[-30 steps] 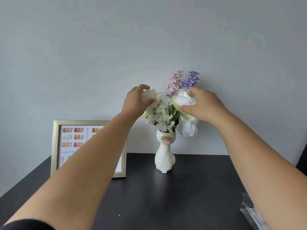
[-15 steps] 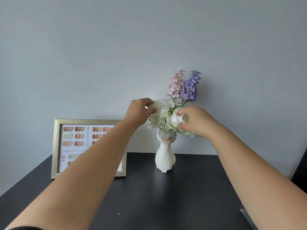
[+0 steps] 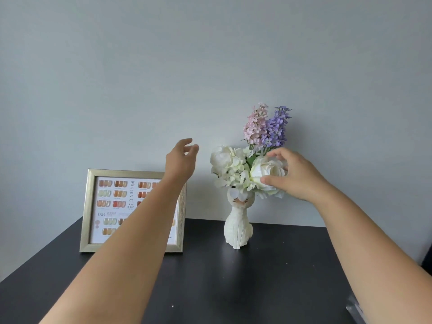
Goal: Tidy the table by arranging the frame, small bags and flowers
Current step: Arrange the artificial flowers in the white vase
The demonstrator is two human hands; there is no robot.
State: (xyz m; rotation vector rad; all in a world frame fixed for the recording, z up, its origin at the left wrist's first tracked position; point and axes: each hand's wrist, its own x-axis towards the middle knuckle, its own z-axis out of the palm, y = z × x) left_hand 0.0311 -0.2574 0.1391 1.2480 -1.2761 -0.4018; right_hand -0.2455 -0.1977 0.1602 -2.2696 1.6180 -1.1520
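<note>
Left hand [image 3: 181, 160] just let go of the flowers [image 3: 247, 169], fingers now spread, clear to their left. Right hand [image 3: 295, 175] still pinching the white rose [image 3: 268, 173]. Frame [image 3: 133, 210] upright behind left forearm. Flower step looks nearly done.

Soft, even daylight; sharp focus, faint shadows.
</note>
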